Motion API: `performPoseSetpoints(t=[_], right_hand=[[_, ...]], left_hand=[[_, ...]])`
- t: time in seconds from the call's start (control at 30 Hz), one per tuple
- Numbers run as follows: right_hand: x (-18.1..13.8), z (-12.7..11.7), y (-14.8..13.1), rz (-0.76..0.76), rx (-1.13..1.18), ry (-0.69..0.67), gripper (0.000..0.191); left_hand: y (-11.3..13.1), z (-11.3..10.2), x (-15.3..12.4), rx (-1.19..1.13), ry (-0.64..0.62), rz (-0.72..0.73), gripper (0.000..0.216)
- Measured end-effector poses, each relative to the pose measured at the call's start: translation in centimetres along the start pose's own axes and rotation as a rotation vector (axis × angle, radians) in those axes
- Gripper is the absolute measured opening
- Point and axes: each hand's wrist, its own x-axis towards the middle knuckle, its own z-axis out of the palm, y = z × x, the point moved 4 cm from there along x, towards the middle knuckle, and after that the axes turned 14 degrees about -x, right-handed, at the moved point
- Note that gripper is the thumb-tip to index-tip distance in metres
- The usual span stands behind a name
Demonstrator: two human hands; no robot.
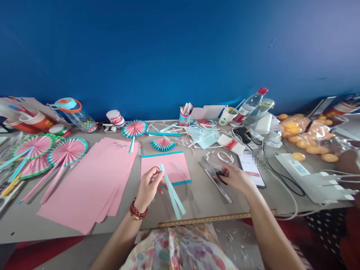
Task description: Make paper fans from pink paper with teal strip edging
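My left hand [150, 184] pinches two pale blue paper strips [173, 195] near their upper end; they fan apart toward the table's front edge. Behind it lies a pink paper sheet [165, 162] with blue bands along two edges, and thin clear strips rest across its right part. My right hand [236, 177] is closed around the black handles of a pair of scissors [211, 165], blades pointing away to the left. Beside the scissors lies a slim silver pen-like tool [216, 183]. Part of the scissors' handle is hidden by my fingers.
Large pink sheets [84, 180] are stacked at left, near finished pleated paper fans [68, 152]. A small folded fan [163, 144] lies behind the banded sheet. To the right are a phone [251, 169], a power strip [303, 176], cables and a bottle [249, 107].
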Motion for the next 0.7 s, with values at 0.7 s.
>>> performPoseSetpoints(t=[0.7], right_hand=[[0.5,-3.2,-7.2,-0.326,0.072,0.115,0.009]], left_hand=[[-0.2,-2.3,-0.8,0.076,0.002,0.095,0.031]])
